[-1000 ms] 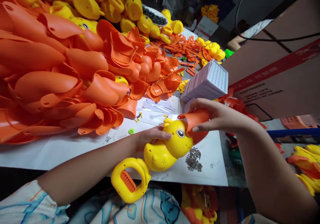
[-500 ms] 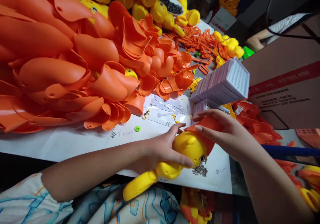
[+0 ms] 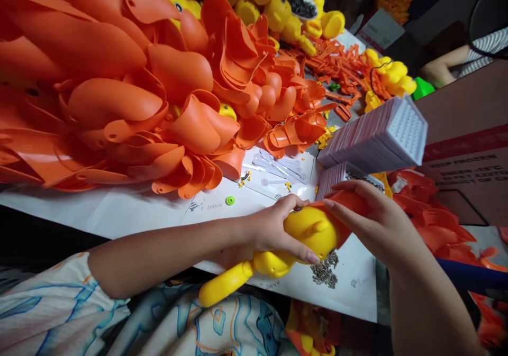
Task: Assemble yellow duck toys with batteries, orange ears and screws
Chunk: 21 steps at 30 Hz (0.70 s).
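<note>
The yellow duck toy [image 3: 309, 231] lay tilted over the near edge of the bench [image 3: 119, 210], its handle pointing towards the person. The left hand [image 3: 273, 229] was wrapped around its head. The right hand [image 3: 373, 218] curled over the orange beak piece [image 3: 349, 202], which touched the duck's face. A small pile of screws [image 3: 324, 272] sat just below. Behind rose a heap of orange shells [image 3: 119, 97] and stacked white trays [image 3: 377, 136].
</note>
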Each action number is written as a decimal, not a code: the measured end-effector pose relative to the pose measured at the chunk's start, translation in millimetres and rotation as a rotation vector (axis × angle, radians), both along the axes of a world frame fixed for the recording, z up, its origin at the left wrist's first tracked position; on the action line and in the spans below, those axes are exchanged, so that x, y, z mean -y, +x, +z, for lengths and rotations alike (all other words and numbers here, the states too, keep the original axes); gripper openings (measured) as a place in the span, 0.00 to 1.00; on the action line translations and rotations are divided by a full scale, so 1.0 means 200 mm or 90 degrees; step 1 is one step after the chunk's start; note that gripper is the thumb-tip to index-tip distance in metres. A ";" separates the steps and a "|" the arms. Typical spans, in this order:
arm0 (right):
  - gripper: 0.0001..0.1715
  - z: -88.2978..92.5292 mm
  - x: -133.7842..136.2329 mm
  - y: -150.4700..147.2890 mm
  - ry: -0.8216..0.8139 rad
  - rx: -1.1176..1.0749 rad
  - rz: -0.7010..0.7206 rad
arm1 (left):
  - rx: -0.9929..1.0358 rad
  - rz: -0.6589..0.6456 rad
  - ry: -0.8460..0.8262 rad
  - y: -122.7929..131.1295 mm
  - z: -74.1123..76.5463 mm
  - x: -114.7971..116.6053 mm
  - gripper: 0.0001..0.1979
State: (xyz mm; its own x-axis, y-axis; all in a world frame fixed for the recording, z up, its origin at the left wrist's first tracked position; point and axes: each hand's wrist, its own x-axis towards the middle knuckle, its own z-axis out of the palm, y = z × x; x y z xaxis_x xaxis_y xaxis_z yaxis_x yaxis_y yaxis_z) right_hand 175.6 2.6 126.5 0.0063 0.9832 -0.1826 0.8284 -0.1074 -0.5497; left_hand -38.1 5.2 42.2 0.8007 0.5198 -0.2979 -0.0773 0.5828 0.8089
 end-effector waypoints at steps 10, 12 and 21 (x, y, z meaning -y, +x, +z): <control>0.09 -0.19 -0.13 -0.29 0.398 -0.140 -0.191 | 0.293 0.288 -0.084 -0.20 0.02 -0.24 0.36; 0.11 -0.31 -0.21 -0.33 0.153 -0.024 -0.124 | 0.285 0.313 -0.062 -0.24 0.03 -0.28 0.40; 0.10 -0.53 -0.29 -0.29 -0.009 0.033 -0.162 | 0.190 0.316 -0.130 -0.24 0.08 -0.31 0.46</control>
State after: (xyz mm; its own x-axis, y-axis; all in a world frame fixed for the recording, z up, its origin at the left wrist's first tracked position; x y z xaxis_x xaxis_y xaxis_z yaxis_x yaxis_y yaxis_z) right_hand 117.8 61.4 21.1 0.2624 0.9461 -0.1898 0.8008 -0.3233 -0.5042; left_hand -86.0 67.1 58.8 0.5414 0.8084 -0.2309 -0.5861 0.5598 0.5857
